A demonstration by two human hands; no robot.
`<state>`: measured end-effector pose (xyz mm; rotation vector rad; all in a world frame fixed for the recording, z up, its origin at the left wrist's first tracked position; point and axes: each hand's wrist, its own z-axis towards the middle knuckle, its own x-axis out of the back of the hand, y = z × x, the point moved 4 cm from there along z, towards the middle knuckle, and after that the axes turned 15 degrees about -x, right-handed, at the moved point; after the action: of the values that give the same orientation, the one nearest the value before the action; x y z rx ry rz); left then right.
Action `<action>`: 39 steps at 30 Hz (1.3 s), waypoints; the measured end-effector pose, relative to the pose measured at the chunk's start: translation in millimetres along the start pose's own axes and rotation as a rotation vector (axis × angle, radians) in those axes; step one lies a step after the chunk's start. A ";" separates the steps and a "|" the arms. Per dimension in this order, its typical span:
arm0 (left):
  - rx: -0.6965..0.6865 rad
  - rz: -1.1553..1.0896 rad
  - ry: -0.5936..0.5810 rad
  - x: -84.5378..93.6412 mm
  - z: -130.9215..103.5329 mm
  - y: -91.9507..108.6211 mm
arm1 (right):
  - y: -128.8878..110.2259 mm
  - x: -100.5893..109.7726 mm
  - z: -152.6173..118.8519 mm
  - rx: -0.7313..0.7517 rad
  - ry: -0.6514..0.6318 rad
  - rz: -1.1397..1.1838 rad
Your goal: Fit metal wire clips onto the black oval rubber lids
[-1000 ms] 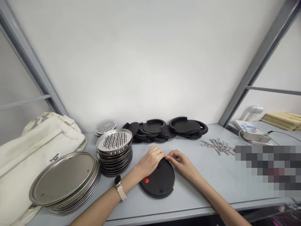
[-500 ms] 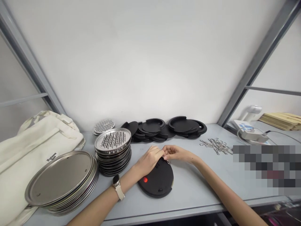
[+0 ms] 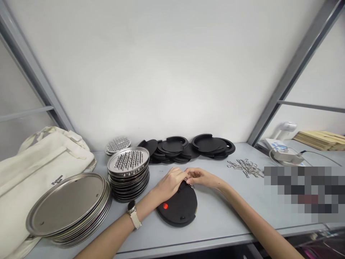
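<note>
A flat black disc [image 3: 180,207] with a red dot lies on the grey table near its front edge. My left hand [image 3: 172,181] is closed over the disc's upper edge, its fingertips meeting those of my right hand [image 3: 199,177]. Between the right thumb and fingers is pinched a small metal clip [image 3: 191,186], of which only a curved bit shows at the disc's top. The two hands hide the exact spot where clip and disc meet. More wire clips [image 3: 245,167] lie in a loose heap to the right.
On the left stand a stack of round metal plates with a spiked top [image 3: 128,160], oval metal trays [image 3: 67,203] and a cream cloth bag [image 3: 40,162]. Black rings and discs [image 3: 174,145] line the wall. Wooden boards [image 3: 319,139] and a white device [image 3: 285,153] are at right.
The hands stay together at the disc's upper edge with almost no movement. The whole view has shifted slightly.
</note>
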<state>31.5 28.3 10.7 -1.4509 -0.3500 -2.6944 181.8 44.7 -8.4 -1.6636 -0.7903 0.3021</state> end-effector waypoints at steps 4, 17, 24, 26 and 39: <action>0.001 0.027 0.005 -0.2 0.6 -0.2 | 1.5 -0.3 1.0 -0.031 0.009 0.017; 0.076 0.002 0.050 -4.7 0.7 0.4 | -2.2 -1.2 -0.6 -0.022 0.017 0.055; 0.115 -0.103 0.081 -1.4 0.0 -0.3 | 0.1 -3.1 0.7 -0.039 0.081 0.045; 0.117 -0.104 0.084 -1.8 -0.2 -1.0 | -0.8 -3.7 -0.2 -0.030 0.084 0.056; 0.122 0.018 0.030 -2.0 1.2 -2.6 | 0.7 1.5 -11.6 -0.118 0.079 0.049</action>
<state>33.1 31.0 9.3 -1.3730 -0.4875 -2.6265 190.0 36.7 -5.7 -1.7966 -0.7210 0.2256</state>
